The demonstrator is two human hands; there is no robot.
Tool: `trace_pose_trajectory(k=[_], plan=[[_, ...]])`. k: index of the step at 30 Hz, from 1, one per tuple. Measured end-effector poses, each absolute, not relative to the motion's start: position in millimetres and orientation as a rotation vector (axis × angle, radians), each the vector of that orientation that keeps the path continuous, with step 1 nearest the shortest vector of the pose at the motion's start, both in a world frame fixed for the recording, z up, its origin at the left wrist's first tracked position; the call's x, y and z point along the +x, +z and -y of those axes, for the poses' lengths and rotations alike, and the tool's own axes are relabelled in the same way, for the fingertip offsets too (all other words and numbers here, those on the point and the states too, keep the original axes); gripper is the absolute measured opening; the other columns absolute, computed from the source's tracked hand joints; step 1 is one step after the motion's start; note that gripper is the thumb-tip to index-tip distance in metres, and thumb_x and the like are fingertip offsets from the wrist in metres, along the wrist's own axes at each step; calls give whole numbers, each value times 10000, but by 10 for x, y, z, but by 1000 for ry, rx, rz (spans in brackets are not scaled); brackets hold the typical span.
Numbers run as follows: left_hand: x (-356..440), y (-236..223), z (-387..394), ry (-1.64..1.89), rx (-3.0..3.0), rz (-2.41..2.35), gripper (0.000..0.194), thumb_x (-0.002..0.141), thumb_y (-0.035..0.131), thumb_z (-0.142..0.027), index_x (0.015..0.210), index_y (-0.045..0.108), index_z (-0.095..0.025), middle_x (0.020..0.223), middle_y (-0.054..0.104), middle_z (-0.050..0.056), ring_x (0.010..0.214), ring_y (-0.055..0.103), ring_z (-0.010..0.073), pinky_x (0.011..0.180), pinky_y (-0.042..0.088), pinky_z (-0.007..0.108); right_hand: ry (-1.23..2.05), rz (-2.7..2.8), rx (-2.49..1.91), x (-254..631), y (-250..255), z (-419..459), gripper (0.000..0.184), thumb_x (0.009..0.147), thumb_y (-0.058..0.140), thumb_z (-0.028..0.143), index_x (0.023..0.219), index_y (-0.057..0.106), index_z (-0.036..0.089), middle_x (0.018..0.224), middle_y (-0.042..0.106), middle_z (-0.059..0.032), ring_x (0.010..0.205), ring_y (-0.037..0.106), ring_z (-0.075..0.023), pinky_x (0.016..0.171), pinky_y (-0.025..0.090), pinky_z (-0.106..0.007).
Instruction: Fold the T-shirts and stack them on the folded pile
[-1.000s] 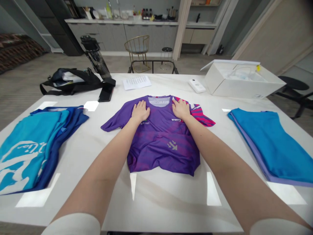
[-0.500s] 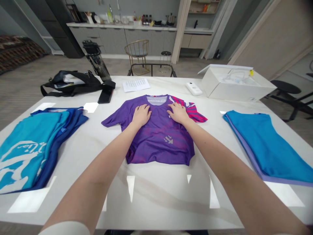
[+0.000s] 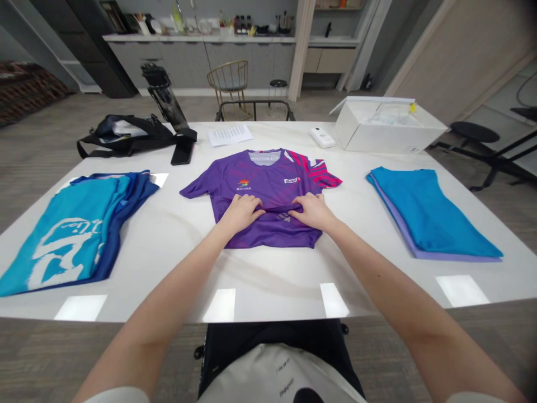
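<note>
Head view: left fingers (image 3: 255,201) and right fingers (image 3: 299,200) pinch a crease of the purple shirt (image 3: 268,182) beneath them on the surface (image 3: 272,280), spaced apart, seemingly to hold the fold level.

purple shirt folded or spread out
Spread at the top: the purple shirt has both sleeves out sideways. It bunches between the left hand and right hand; whether its bottom is folded under, I cannot tell.

- White table (image 3: 268,280) is bearing these.
- Shirt (image 3: 268,182) is lying mid-table.
- Left pile (image 3: 79,224) and right pile (image 3: 432,212) are flanking it.
- Bag (image 3: 126,135), phone (image 3: 182,152), bottle (image 3: 165,101), paper (image 3: 230,135), gadget (image 3: 323,137) and box (image 3: 386,134) are resting farther back.
</note>
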State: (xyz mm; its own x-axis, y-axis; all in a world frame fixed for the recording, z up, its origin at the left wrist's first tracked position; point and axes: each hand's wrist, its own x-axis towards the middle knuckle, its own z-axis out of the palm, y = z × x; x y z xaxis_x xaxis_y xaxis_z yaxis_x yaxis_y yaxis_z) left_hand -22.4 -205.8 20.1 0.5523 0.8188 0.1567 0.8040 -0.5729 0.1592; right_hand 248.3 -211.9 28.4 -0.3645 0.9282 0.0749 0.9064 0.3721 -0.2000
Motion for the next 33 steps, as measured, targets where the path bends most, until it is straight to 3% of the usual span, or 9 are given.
trace_pose_trajectory(k=[4,9,14,19,22,24,28,30,33], plan=[[-224,429,2423,420,2846,-1443,242,1035,481,-333,931,649,-194,1000,697,91,984,619,255,952,381,433,57,2525,-1571,2477,467,2533,203,981,558,336,1006,711,206,1011,771,-102,1030,574,-291,912,270,-438],[-383,512,2994,405,2926,-1340,316,1072,378,-324,998,660,-201,912,710,75,900,633,223,1012,359,433,1,2652,-1451,2637,574,3154,264,1017,491,355,1036,712,211,987,767,-112,1010,552,-286,939,230,-454],[-477,357,3408,208,2956,-1313,271,1046,470,-347,1166,673,-212,980,732,100,966,630,261,915,369,437,-23,2719,-1526,2776,502,3591,243,931,533,224,1055,738,183,957,759,-122,994,552,-290,917,239,-464],[-547,357,3744,123,2991,-1330,262,1044,470,-307,973,699,-202,897,710,105,957,621,272,927,363,453,-23,2819,-1467,2827,517,3998,245,927,570,254,1058,756,164,888,742,-136,968,591,-289,908,265,-453],[-685,419,4001,92,2994,-1385,265,1053,458,-302,984,695,-206,891,719,86,901,647,253,952,364,453,49,2866,-1494,2955,550,4261,237,919,596,241,1076,761,178,846,730,-117,878,630,-257,885,299,-417],[-782,459,4182,21,2961,-1415,269,1057,462,-334,1004,694,-210,894,733,74,860,666,242,915,382,432,151,2847,-1521,3075,568,4407,250,928,616,277,1121,756,202,855,735,-98,850,652,-241,876,330,-390],[-846,528,4455,-42,2847,-1456,382,1065,413,-468,1031,702,-221,873,745,72,840,685,243,815,408,394,432,2704,-1565,3241,590,4540,367,981,578,514,1169,744,246,827,738,-46,791,675,-222,795,414,-339],[-809,555,4505,37,2824,-1512,402,1073,375,-459,1059,701,-223,925,740,86,884,677,250,820,414,395,443,2600,-1588,3238,580,4519,393,1018,504,528,1165,741,250,899,744,-51,828,682,-221,781,448,-328],[-752,556,4488,150,2824,-1618,342,1069,375,-368,1112,684,-228,1082,712,113,1005,644,267,880,412,415,252,2507,-1607,3155,528,4437,367,1052,447,419,1227,706,226,1157,715,-102,1034,667,-246,896,471,-344]])
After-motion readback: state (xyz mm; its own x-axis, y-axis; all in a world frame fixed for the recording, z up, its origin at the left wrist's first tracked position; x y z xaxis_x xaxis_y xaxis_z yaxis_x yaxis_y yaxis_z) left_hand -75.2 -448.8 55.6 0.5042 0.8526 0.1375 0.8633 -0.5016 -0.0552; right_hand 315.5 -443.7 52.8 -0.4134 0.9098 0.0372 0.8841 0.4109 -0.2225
